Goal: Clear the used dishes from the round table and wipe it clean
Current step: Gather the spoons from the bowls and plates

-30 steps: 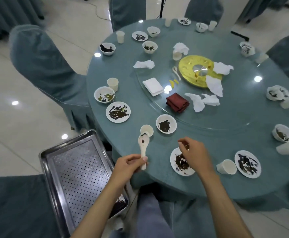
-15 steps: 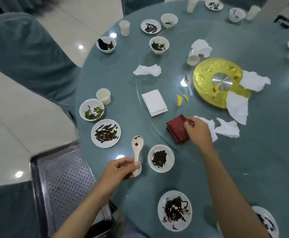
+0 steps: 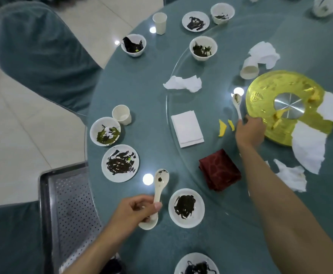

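Gleaming, the littered round table (image 3: pixel 142 95) stands — pale floor tiles (image 3: pixel 23 135) beside.

- Your left hand (image 3: pixel 136 211) sits low, close to your body, thumb and fingers curled round the handle of the near spoon (image 3: pixel 161 184).
- Left forearm is bare and comes in from bottom left.
- Right arm is bare and stretched far forward.
- Right hand (image 3: pixel 249 131) is knuckles up, fingers curled at the far spoon (image 3: pixel 237 104) handle end. Fingertips are hidden, so I can't confirm a pinch.
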{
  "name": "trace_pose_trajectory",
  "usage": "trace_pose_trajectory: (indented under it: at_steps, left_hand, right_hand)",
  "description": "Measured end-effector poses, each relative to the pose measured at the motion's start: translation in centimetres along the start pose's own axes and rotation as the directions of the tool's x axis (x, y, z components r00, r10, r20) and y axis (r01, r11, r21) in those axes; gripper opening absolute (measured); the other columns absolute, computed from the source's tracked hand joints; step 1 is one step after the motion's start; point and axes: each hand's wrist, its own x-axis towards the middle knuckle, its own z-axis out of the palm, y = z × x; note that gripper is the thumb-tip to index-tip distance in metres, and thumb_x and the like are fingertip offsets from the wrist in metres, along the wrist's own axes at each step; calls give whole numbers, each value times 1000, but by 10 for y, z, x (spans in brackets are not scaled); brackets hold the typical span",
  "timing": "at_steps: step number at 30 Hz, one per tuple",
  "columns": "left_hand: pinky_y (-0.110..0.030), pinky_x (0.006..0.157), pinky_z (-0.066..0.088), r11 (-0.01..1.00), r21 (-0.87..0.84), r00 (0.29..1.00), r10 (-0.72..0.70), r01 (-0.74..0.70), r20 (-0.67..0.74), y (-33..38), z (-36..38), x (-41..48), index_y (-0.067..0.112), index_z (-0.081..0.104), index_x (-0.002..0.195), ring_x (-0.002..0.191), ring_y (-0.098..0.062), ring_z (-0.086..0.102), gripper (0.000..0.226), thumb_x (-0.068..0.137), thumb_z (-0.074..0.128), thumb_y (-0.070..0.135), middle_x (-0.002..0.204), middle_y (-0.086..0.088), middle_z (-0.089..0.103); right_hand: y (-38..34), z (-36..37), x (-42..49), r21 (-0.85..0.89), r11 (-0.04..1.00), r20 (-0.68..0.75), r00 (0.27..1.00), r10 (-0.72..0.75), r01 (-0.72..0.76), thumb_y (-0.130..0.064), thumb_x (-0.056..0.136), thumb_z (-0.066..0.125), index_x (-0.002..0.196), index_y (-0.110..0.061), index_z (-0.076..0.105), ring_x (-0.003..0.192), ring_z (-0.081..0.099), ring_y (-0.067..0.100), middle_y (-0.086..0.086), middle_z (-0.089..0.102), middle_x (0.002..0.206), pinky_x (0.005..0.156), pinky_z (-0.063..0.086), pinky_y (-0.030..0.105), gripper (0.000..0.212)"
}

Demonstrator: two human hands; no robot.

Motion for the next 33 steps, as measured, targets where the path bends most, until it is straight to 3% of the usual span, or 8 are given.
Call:
trace_pose_trajectory:
  at_steps: [6, 14, 18, 21, 25, 29, 33]
  left_hand:
    - [-21, 70, 56, 1000, -15, 999, -6, 5, -54, 3, -3, -1, 16, 83, 91, 75, -13, 69, 16, 78, 82, 25, 91, -15, 78]
    - [-22, 73, 57, 997, -70, 997, 39, -43, -63, 6, -12, -16, 10, 81, 100, 81, -14, 69, 19, 84, 80, 20, 99, -20, 76]
    - [-21, 72, 56, 991, -116, 997, 64, -68, -41, -4, -15, -27, 8, 80, 103, 83, -16, 66, 25, 84, 80, 25, 101, -22, 75]
    - [-23, 73, 55, 984, -159, 997, 73, -75, -21, -14, -20, -39, 7, 79, 105, 84, -17, 66, 30, 82, 80, 27, 102, -20, 76]
    - [-25, 77, 56, 970, -232, 998, 69, -69, -7, -31, -33, -60, 7, 80, 105, 84, -18, 67, 26, 84, 80, 23, 103, -18, 78]
    - [-33, 85, 54, 957, -279, 996, 88, -86, -5, -51, -52, -83, 11, 82, 95, 84, -20, 65, 20, 82, 83, 26, 100, -16, 78]
    - [-30, 83, 54, 947, -292, 989, 145, -135, 14, -76, -73, -107, 8, 80, 102, 90, -20, 70, 19, 87, 80, 20, 97, -12, 80]
  right_hand:
    - [-7, 7, 14, -58, 998, 30, 1000, -9, 10, -27, 93, 73, 103, -17, 77, 101, 66, 35, 9, 72, 105, 73, 50, 38, 15]
    - [-14, -31, -47, 271, 962, 1, 999, 36, -35, -36, 94, 72, 91, -16, 74, 79, 62, 19, -3, 70, 87, 68, 41, 30, 20]
    - [-19, -68, -130, 439, 898, 45, 999, 25, -42, -31, 90, 77, 90, -14, 76, 75, 64, 10, -1, 73, 86, 74, 53, 31, 16]
    - [-24, -96, -218, 584, 807, 114, 993, 24, -86, -23, 89, 80, 89, -13, 78, 70, 61, -3, -2, 73, 83, 69, 46, 10, 10]
    - [-34, -118, -336, 690, 706, 251, 968, -28, -158, -17, 88, 80, 84, -15, 78, 74, 67, 9, -2, 76, 81, 72, 52, 20, 5]
    - [-44, -125, -424, 724, 659, 349, 933, -94, -205, -14, 91, 77, 87, -12, 79, 76, 68, 7, -1, 78, 83, 74, 52, 18, 5]
    - [-52, -124, -483, 734, 633, 374, 924, -74, -246, -18, 90, 78, 87, -13, 80, 75, 68, 7, 0, 78, 81, 74, 52, 19, 6]
